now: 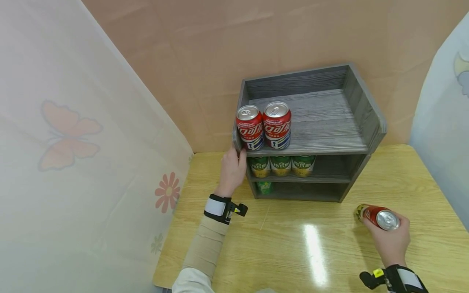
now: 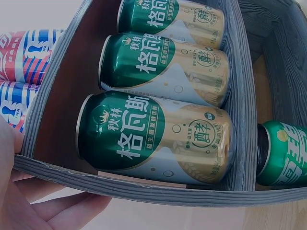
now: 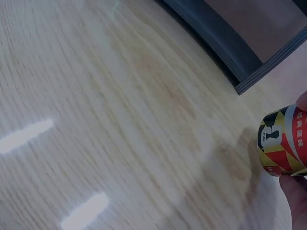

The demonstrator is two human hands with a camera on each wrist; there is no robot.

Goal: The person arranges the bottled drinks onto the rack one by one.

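Observation:
My right hand (image 1: 393, 240) grips a red cola can (image 1: 377, 217) with a yellow and black pattern at its base, over the right of the table. In the right wrist view the same can (image 3: 283, 141) shows at the right edge between fingers and thumb. At the grey wooden shelf (image 1: 304, 153), my left hand (image 1: 232, 171) holds the left side panel near the top tier. Two red cola cans (image 1: 277, 126) stand together at the left of that tier. Three green and gold cans (image 2: 156, 136) line the middle tier, and a green can (image 2: 283, 153) stands at the lower left.
The shelf stands at the back of a glossy wooden table (image 1: 278, 240), close to a brown backdrop (image 1: 205, 73). A pale curtain (image 1: 102, 162) with butterfly and flower prints hangs at the left, and another pale sheet (image 1: 443, 122) at the right.

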